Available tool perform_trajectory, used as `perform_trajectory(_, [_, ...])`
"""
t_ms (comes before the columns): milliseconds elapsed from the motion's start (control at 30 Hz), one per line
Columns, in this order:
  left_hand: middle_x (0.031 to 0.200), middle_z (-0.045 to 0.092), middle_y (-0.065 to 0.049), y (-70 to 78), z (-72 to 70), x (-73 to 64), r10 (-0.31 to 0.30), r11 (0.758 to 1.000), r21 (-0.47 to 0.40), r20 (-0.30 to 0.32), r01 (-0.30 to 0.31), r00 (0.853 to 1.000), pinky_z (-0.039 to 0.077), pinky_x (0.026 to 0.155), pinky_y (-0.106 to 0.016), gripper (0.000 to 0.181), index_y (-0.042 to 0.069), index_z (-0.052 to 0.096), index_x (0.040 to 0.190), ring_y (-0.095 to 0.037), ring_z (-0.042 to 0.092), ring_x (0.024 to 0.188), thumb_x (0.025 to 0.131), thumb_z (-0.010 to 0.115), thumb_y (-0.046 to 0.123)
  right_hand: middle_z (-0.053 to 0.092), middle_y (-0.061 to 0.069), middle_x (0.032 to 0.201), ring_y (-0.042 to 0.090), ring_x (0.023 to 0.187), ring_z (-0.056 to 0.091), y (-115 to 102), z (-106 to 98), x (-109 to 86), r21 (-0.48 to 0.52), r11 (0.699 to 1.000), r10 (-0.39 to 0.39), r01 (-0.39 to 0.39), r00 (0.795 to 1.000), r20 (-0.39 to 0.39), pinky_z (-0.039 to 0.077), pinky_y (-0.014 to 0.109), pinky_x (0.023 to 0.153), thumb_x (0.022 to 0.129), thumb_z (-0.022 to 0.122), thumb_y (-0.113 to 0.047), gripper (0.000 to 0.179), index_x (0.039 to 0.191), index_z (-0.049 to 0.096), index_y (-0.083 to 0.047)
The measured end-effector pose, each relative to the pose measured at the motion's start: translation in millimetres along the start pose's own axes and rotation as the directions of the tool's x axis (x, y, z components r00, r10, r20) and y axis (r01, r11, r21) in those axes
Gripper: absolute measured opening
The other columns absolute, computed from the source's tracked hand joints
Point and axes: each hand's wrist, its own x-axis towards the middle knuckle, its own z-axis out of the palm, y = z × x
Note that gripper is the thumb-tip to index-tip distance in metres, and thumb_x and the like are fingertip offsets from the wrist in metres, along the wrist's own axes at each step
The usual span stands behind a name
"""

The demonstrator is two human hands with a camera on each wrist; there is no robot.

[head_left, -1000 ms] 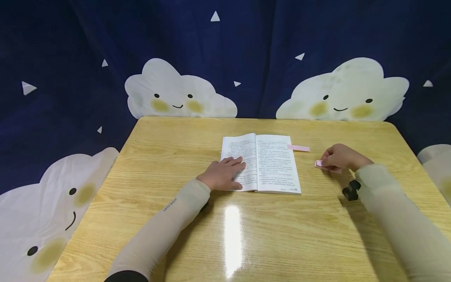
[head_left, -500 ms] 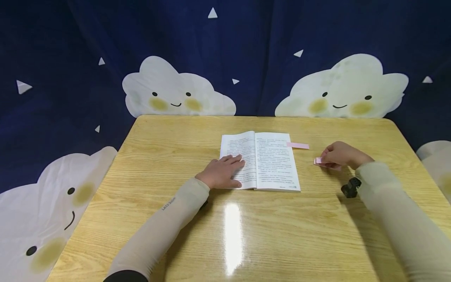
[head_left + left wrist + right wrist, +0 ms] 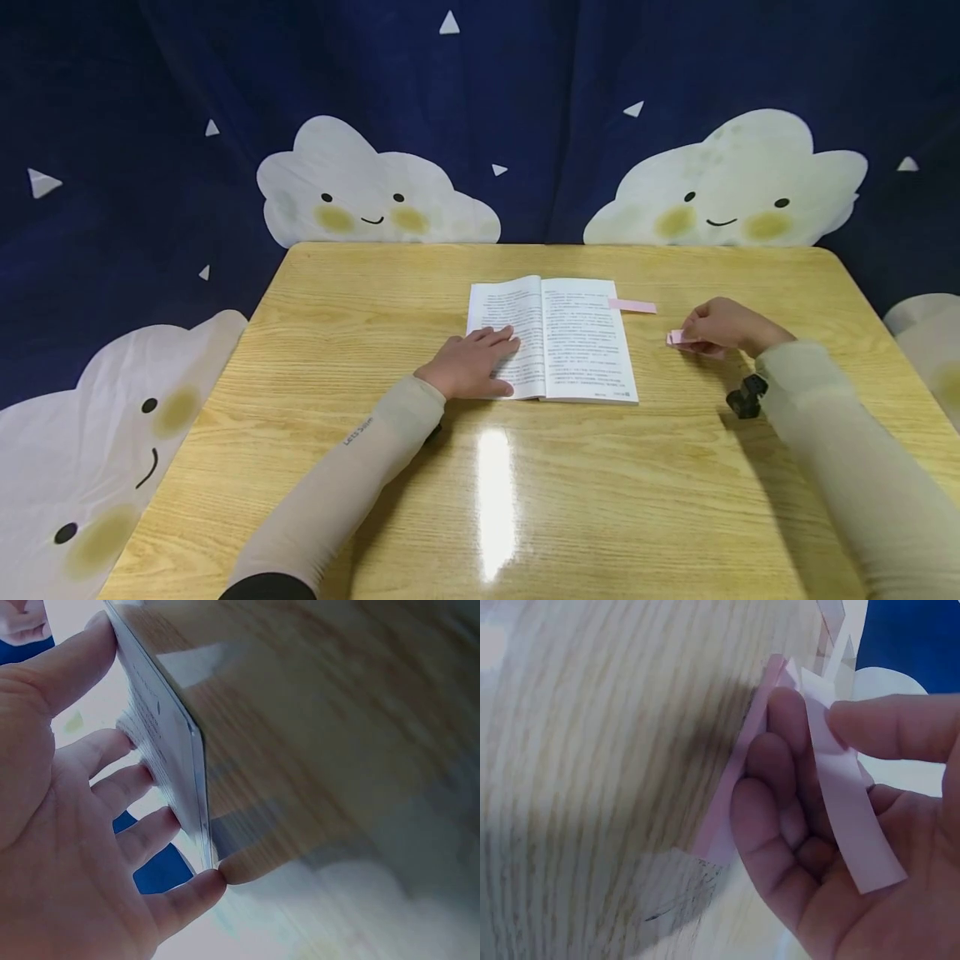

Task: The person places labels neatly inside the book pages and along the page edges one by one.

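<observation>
An open book [image 3: 588, 342] with printed pages lies on the table. My left hand [image 3: 471, 363] rests on its left page, fingers straight and slightly spread; in the left wrist view the thumb and little finger reach the book's lower edge [image 3: 199, 772]. A pink sticky strip [image 3: 636, 306] sticks out past the right page near its top. Right of the book, my right hand [image 3: 727, 325] pinches a pale pink sticky strip [image 3: 851, 802] between thumb and index finger. Its other fingers curl against a thin pad of pink sticky strips [image 3: 739, 765] standing on edge over the table.
The wooden table [image 3: 360, 317] extends on all sides of the book, with a bright reflection [image 3: 495, 504] near its front. A dark blue curtain [image 3: 540, 100] with smiling clouds hangs behind. A small black device [image 3: 746, 397] sits at the right wrist.
The head view has tilted slightly, so everything sits a little higher or lower by a few pixels. Both hands keep their places, at the book and at the sticky strips.
</observation>
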Motion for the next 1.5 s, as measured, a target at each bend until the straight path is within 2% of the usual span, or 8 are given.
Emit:
perform_trajectory(200, [0.169, 0.013, 0.006, 0.2, -0.2, 0.1, 0.000, 1.000, -0.005, 0.006, 0.000, 1.000, 0.027, 0.119, -0.057, 0.077, 0.029, 0.024, 0.159, -0.025, 0.016, 0.156, 0.095, 0.058, 0.054, 0.063, 0.002, 0.073, 0.013, 0.059, 0.048, 1.2, 4.6, -1.4, 0.032, 0.999, -0.009, 0.009, 1.000, 0.008, 0.044, 0.031, 0.057, 0.096, 0.053, -0.016, 0.027, 0.104, 0.061, 0.009])
perform_trajectory(333, [0.169, 0.013, 0.006, 0.2, 0.2, 0.1, -0.001, 1.000, -0.005, 0.009, 0.001, 1.000, 0.027, 0.119, -0.057, 0.077, 0.029, 0.023, 0.159, -0.025, 0.017, 0.156, 0.095, 0.058, 0.054, 0.058, 0.000, 0.067, 0.013, 0.055, 0.044, -0.1, 7.3, -4.7, 0.039, 0.999, -0.024, 0.023, 1.000, 0.019, 0.042, 0.031, 0.055, 0.098, 0.055, -0.017, 0.024, 0.100, 0.061, 0.006])
perform_trajectory(600, [0.169, 0.013, 0.007, -0.2, 1.0, -0.6, 0.000, 1.000, -0.006, 0.007, 0.000, 1.000, 0.027, 0.119, -0.057, 0.077, 0.030, 0.023, 0.159, -0.025, 0.016, 0.156, 0.095, 0.058, 0.054, 0.057, 0.002, 0.072, 0.014, 0.060, 0.047, -7.1, 10.6, -9.5, 0.022, 0.998, -0.055, 0.055, 0.998, -0.011, 0.040, 0.029, 0.052, 0.098, 0.056, -0.019, 0.021, 0.096, 0.057, 0.002])
perform_trajectory(933, [0.169, 0.012, 0.007, 2.0, 1.7, 2.3, 0.009, 1.000, -0.011, 0.009, -0.009, 1.000, 0.026, 0.119, -0.057, 0.078, 0.030, 0.022, 0.159, -0.025, 0.016, 0.156, 0.095, 0.058, 0.055, 0.061, 0.007, 0.082, 0.015, 0.068, 0.050, -16.6, 14.8, -13.3, 0.031, 0.996, -0.085, 0.087, 0.994, -0.066, 0.044, 0.028, 0.059, 0.099, 0.055, -0.016, 0.021, 0.102, 0.058, 0.005])
perform_trajectory(1133, [0.169, 0.013, 0.007, 0.8, 1.6, 1.6, -0.001, 1.000, -0.009, 0.007, 0.001, 1.000, 0.026, 0.119, -0.057, 0.078, 0.029, 0.023, 0.159, -0.024, 0.016, 0.156, 0.095, 0.059, 0.054, 0.058, 0.005, 0.076, 0.017, 0.070, 0.052, -28.3, 21.6, -7.5, 0.049, 0.993, -0.107, 0.112, 0.990, -0.092, 0.044, 0.028, 0.061, 0.098, 0.055, -0.013, 0.017, 0.099, 0.059, 0.004])
perform_trajectory(1267, [0.169, 0.013, 0.006, 0.2, -0.1, 0.2, -0.005, 1.000, -0.016, 0.008, 0.005, 1.000, 0.026, 0.120, -0.057, 0.078, 0.028, 0.023, 0.159, -0.025, 0.016, 0.156, 0.095, 0.059, 0.053, 0.058, 0.006, 0.074, 0.020, 0.071, 0.052, -38.5, 24.8, -3.8, 0.011, 0.993, -0.117, 0.119, 0.986, -0.118, 0.043, 0.029, 0.062, 0.096, 0.058, -0.015, 0.017, 0.096, 0.061, 0.001])
perform_trajectory(1500, [0.169, 0.013, 0.006, -0.8, 0.0, -0.4, -0.001, 1.000, -0.022, 0.013, 0.001, 1.000, 0.026, 0.119, -0.057, 0.078, 0.029, 0.023, 0.159, -0.025, 0.015, 0.157, 0.095, 0.059, 0.053, 0.056, 0.008, 0.076, 0.020, 0.070, 0.050, -47.6, 34.5, 5.9, 0.021, 0.995, -0.094, 0.098, 0.986, -0.140, 0.040, 0.029, 0.061, 0.094, 0.061, -0.017, 0.018, 0.094, 0.063, 0.001])
